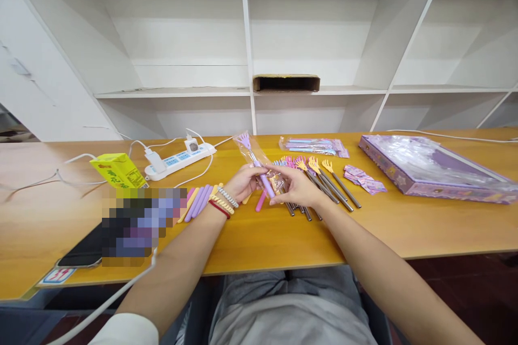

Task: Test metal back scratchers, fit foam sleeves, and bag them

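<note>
A purple back scratcher (267, 186) in a clear plastic bag (256, 154) is held slanted over the table, its claw end pointing away and to the left. My left hand (246, 180) pinches it near the middle from the left. From the right, my right hand (298, 186) has thumb and fingers closed around the bag near the handle end. Beyond and beside my right hand lie several metal-rod scratcher pieces (338, 186) with coloured claws, partly hidden by it. Purple and yellow handles (198, 204) lie in a row by my left wrist. Under my hands shows a pink handle (261, 201).
Bagged back scratchers (311, 145) lie at the back, with small printed cards (365, 179) nearer. A purple box (388, 172) holding clear bags stands right. Leftward are a power strip (180, 161), a yellow carton (120, 171) and a phone (81, 247), partly blurred out.
</note>
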{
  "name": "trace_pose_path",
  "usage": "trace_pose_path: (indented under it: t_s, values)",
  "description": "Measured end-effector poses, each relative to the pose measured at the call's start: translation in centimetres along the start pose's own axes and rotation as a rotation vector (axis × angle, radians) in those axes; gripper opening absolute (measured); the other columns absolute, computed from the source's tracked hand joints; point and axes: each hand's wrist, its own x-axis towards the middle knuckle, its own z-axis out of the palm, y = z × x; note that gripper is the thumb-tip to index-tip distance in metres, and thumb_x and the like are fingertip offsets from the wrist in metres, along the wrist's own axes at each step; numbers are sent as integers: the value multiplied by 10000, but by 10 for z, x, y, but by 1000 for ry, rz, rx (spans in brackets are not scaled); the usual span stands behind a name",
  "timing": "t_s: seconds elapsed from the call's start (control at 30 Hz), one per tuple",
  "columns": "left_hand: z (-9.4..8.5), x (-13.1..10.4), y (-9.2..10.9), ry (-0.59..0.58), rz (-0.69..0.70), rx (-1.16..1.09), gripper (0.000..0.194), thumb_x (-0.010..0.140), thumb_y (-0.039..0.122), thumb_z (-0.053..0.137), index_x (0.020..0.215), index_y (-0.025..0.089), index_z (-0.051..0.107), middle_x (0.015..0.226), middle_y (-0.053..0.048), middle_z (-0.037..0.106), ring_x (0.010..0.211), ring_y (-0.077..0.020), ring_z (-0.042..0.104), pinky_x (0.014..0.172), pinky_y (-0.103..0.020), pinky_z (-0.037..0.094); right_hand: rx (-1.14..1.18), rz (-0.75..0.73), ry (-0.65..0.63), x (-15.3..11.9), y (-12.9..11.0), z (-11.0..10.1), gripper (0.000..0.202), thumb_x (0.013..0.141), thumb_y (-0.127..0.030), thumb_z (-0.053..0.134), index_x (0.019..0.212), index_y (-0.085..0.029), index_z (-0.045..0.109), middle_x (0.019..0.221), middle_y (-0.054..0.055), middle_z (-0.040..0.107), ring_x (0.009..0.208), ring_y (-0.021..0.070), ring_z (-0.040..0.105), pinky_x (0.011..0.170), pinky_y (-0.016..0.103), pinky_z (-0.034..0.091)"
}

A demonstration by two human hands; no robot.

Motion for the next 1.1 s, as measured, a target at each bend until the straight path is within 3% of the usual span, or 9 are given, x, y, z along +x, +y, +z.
trace_pose_path:
  t_s: [0.17, 0.3, 0.53, 0.8, 1.0, 1.1]
  values:
    - [1, -2, 3, -38, -10, -7, 154, 657, 115, 625, 809, 104, 601, 639, -42, 609, 545, -143, 598, 448, -215, 422, -95, -21, 6, 0, -3, 1, 859, 506, -374, 814, 1292, -247, 492, 1158, 92, 600, 906, 211, 609, 870, 378, 457]
    - [4, -4, 4, -56, 21, -33, 201, 647, 102, 617, 846, 122, 589, 628, -12, 591, 522, -126, 580, 430, -205, 409, -150, -101, 23, 0, -4, 1, 813, 525, -398, 801, 1271, -242, 516, 1168, 88, 607, 946, 215, 603, 895, 374, 443]
    - [6, -1, 5, 92, 68, -186, 150, 728, 214, 583, 833, 111, 613, 661, -32, 636, 605, -135, 614, 606, -263, 508, -167, -60, 50, -3, -5, 2, 739, 526, -434, 786, 1202, -210, 587, 1106, 91, 646, 950, 239, 621, 857, 358, 466]
    - [1, 8, 3, 272, 179, -220, 148, 716, 231, 652, 803, 142, 572, 643, 3, 628, 556, -108, 601, 567, -236, 504, -184, -14, 44, -4, -9, 6, 678, 506, -482, 777, 1092, -160, 661, 769, 42, 686, 625, 162, 591, 576, 266, 464]
    - [-5, 7, -2, 194, 142, -102, 173, 692, 223, 683, 765, 146, 546, 630, 10, 599, 530, -112, 593, 539, -253, 515, -178, 11, 86, -5, -6, 6, 519, 545, -469, 762, 959, -161, 703, 622, 17, 635, 474, 105, 475, 465, 242, 390]
    - [-5, 7, -3, 155, 136, -72, 173, 695, 222, 680, 734, 142, 531, 623, 2, 591, 544, -121, 605, 557, -261, 524, -181, 9, 138, -4, -5, 4, 389, 604, -439, 738, 877, -162, 717, 639, 31, 653, 482, 106, 486, 470, 242, 392]
